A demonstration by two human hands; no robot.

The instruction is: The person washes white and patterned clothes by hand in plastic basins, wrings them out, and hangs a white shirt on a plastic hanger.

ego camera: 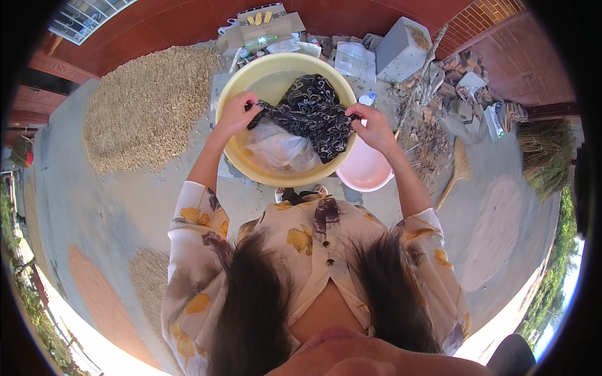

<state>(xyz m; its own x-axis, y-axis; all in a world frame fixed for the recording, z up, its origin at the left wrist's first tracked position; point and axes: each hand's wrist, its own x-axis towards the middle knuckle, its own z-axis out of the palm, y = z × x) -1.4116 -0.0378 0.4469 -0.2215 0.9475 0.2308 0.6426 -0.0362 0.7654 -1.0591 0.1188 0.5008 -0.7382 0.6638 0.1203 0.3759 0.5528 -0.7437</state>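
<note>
Stretched between my two hands is a black patterned garment (314, 110) with pale swirls, held over a large yellow plastic basin (282, 60). My left hand (241, 112) pinches its edge at the basin's left side. On the right, my right hand (373, 124) grips another edge of the cloth near the rim. The garment's middle hangs down into the basin. Below it, inside the basin, lies a pale, translucent bundle (282, 148), perhaps thin fabric or a plastic bag. Some cloudy water (270, 84) shows at the basin's far side.
A pink basin (364, 169) stands beside the yellow one, with a capped bottle (367, 98) behind it. Left is a large heap of peanut-like pods (150, 108). Rubble (463, 94), a broom (457, 169) and a grey block (403, 49) lie right. A cardboard box (270, 28) holds corn cobs.
</note>
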